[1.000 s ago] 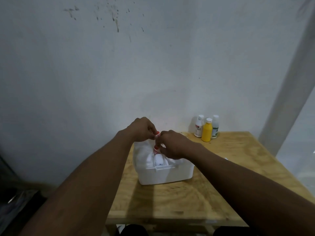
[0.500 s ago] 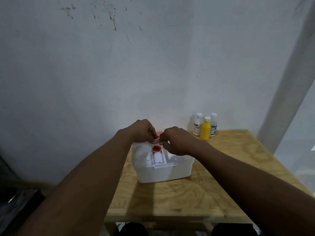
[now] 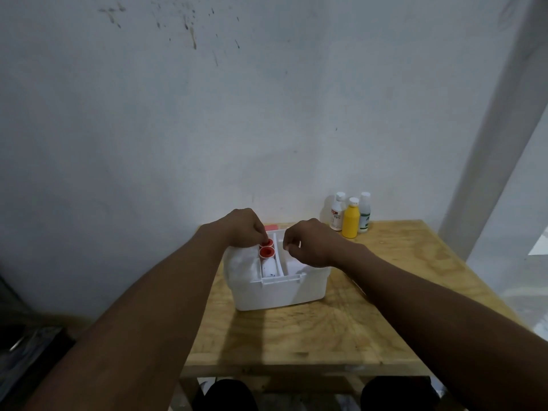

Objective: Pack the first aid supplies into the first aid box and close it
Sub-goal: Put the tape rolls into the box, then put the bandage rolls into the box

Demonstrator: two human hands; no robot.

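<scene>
A: We see the white first aid box (image 3: 281, 292) open on the wooden tabletop (image 3: 296, 336), near its far left part, close to the wall (image 3: 267, 114). Where are our hands?

B: Both are over the box. Our left hand (image 3: 244, 232) is curled over the back of the narrow middle compartment, with its fingertips on the farther of two red-capped rolls (image 3: 267, 243). We read that as a pinch on the roll, though the fingers hide most of it.

A: And the nearer red-capped roll (image 3: 267, 252)?

B: It sits just in front of the first one, in the same middle compartment, and nothing touches it. In front of that lies a white bottle (image 3: 269, 268) on its side.

A: What about our right hand (image 3: 311, 247)?

B: It hovers above the right compartment, fingers loosely bent and thumb near the forefinger. We see nothing held in it.

A: The left compartment?

B: It is filled with something white and soft-looking (image 3: 241, 265); we cannot tell what it is.

A: Anything still outside the box?

B: Three bottles stand together at the far right of the tabletop by the wall: a white one with a red label (image 3: 337, 213), a yellow one (image 3: 351, 219) in front, and a white one with a green label (image 3: 364, 213). They are well apart from the box. A small pink edge (image 3: 271, 227) shows just behind the box.
</scene>
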